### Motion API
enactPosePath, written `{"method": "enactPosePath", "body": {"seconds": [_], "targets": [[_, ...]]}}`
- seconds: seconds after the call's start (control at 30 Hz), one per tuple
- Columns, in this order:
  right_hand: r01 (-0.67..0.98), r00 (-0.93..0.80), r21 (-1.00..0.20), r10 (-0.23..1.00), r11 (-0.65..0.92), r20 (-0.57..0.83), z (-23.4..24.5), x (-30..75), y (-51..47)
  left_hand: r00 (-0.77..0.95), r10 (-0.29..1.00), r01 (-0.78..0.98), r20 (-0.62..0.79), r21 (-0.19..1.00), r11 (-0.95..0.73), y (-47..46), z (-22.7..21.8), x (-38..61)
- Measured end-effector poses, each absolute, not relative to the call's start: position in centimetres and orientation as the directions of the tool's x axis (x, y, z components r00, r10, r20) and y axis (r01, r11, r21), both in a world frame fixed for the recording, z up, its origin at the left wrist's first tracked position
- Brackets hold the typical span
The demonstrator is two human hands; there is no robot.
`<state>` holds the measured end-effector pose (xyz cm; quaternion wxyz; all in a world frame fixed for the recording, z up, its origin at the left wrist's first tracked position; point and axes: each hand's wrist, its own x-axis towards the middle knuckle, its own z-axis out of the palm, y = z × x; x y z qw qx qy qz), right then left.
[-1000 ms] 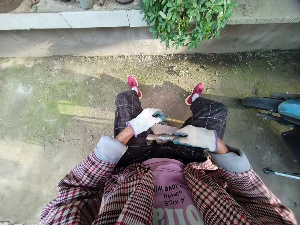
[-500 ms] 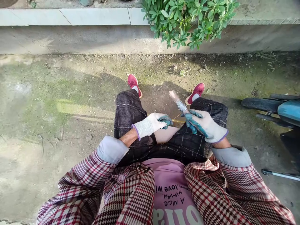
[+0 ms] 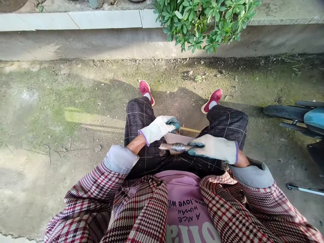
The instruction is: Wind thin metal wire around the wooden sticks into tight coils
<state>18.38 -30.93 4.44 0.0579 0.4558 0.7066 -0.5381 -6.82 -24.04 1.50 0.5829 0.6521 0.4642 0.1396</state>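
My right hand, in a white glove with blue-green coated fingers, is closed around one end of a short wooden stick. Silvery wire is wound round the stick's middle, and its bare end points left over my lap. My left hand, gloved the same way, is closed just above and left of the coil. A thin strand seems to run from its fingertips down to the winding, so it appears to grip the wire's loose end. Below the hands, a pale pinkish surface shows between my thighs.
A yellowish strip lies beyond the hands, between my knees. Part of a blue wheeled vehicle stands at right, near a thin metal rod. A low wall with a leafy bush runs ahead.
My right hand has brought the stick down and turned it from pointing up and away to lying nearly level, pointing left. My left hand has shifted slightly left and up.
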Motion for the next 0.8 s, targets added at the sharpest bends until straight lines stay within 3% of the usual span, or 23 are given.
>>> {"method": "enactPosePath", "body": {"seconds": [0.1, 0.2, 0.33, 0.43, 0.53, 0.6, 0.67, 0.73, 0.8], "targets": [[0.902, -0.363, -0.421, 0.703, 0.1, -0.611, 2.7, 18.4, -30.8, 0.516, 0.777, 0.487, -0.362, 0.87, 0.082, -24.2, 1.9, -6.7], [0.937, -0.232, -0.347, 0.806, 0.036, -0.545, 1.9, 19.6, -30.0, 0.519, 0.768, 0.472, -0.376, 0.875, 0.109, -24.5, 2.6, -6.5], [0.848, -0.089, -0.505, 0.897, -0.16, -0.433, 2.4, 20.9, -29.3, 0.582, 0.7, 0.39, -0.414, 0.897, 0.206, -24.9, 3.2, -6.1], [0.519, -0.026, -0.748, 0.867, -0.414, -0.498, 3.4, 21.1, -29.5, 0.654, 0.645, 0.315, -0.394, 0.918, 0.242, -25.4, 3.0, -5.9], [0.099, -0.132, -0.858, 0.848, -0.504, -0.513, 4.3, 21.0, -30.2, 0.7, 0.596, 0.28, -0.393, 0.919, 0.278, -25.7, 2.3, -5.6], [-0.024, -0.258, -0.876, 0.849, -0.482, -0.461, 4.8, 21.0, -30.6, 0.7, 0.598, 0.301, -0.389, 0.921, 0.248, -25.7, 1.8, -5.6], [0.004, -0.462, -0.866, 0.767, -0.5, -0.445, 5.0, 20.9, -30.7, 0.678, 0.634, 0.338, -0.373, 0.923, 0.183, -25.6, 1.4, -5.6], [0.143, -0.662, -0.851, 0.591, -0.505, -0.462, 5.1, 20.6, -30.8, 0.659, 0.662, 0.36, -0.357, 0.922, 0.14, -25.3, 1.1, -5.8], [0.29, -0.758, -0.872, 0.462, -0.394, -0.461, 4.8, 20.1, -30.8, 0.644, 0.686, 0.389, -0.338, 0.917, 0.087, -24.9, 1.1, -6.1]]}}
